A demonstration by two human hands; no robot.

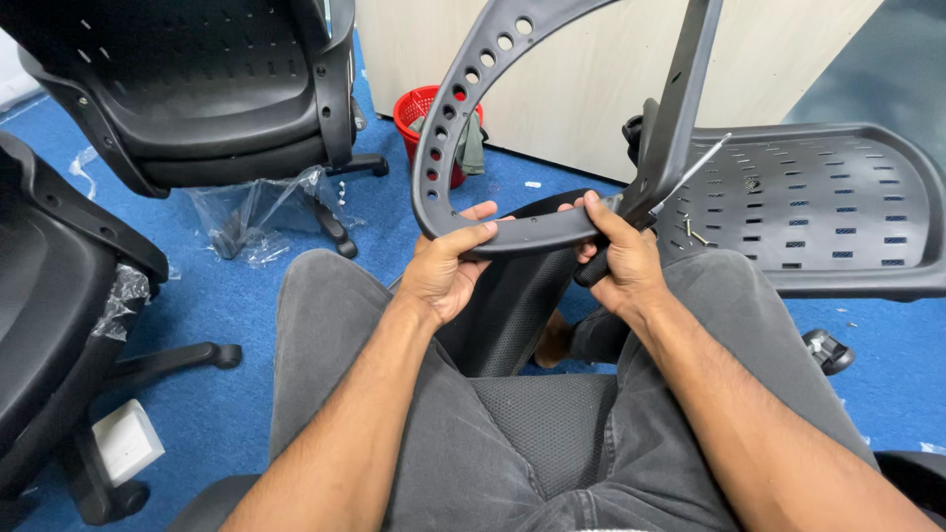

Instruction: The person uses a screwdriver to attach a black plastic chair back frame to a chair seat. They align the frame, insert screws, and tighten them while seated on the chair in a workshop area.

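Observation:
I sit on a chair with a grey plastic chair frame held up over my knees; its curved arm has a row of round holes. My left hand grips the lower bar of the frame from below. My right hand holds the same bar near its corner and also clasps a screwdriver with a black handle, its metal shaft pointing up and right. A black mesh part rests between my legs under the frame.
An upturned grey seat shell with several loose screws lies at the right. Two black office chairs stand at the left, with plastic wrap on the blue carpet. A red basket stands by the beige wall.

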